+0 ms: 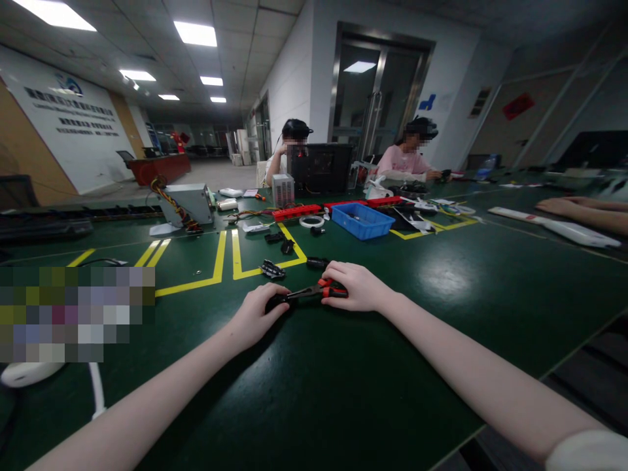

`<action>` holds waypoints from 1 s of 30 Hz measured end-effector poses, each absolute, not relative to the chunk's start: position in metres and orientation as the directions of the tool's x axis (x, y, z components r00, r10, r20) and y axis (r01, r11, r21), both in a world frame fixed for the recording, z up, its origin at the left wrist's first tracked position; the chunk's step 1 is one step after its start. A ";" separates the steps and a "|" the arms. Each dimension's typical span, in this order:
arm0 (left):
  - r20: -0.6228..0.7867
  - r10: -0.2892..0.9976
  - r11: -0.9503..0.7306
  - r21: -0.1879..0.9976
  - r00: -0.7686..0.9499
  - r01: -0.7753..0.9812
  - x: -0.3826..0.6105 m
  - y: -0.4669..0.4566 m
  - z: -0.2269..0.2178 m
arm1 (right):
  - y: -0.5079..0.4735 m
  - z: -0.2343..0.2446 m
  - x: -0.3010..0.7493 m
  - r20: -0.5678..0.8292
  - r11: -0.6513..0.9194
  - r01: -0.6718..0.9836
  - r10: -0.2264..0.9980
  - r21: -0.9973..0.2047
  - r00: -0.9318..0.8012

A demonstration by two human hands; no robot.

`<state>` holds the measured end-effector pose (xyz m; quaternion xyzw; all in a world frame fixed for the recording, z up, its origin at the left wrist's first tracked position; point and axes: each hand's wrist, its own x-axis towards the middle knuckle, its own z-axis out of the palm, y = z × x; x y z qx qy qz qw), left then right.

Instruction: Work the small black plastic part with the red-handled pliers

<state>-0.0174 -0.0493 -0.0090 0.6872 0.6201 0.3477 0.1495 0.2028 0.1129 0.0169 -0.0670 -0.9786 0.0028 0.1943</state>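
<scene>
My right hand [356, 286] is closed around the red and black handles of a pair of pliers [316, 292] resting low over the green table [343, 392]. The pliers' jaws point left toward a small black part [275, 301] that my left hand [258, 314] pinches against the table. Both forearms reach in from the bottom of the view. Just beyond my hands lie more small black parts [272, 269] and a black cylinder [317, 263], near yellow tape lines.
A blue bin [362, 220], red strips [296, 212], a tape roll [311, 221], a power supply with wires [184, 205] and a black computer case [320, 168] stand further back. Two people sit at the far side. Another person's arm [583, 210] rests at the right.
</scene>
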 end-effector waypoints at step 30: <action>0.274 0.962 -0.172 0.615 -0.004 0.769 -0.017 -0.050 -0.009 | 0.111 0.015 0.203 0.365 0.979 0.171 0.199 -0.108 -0.910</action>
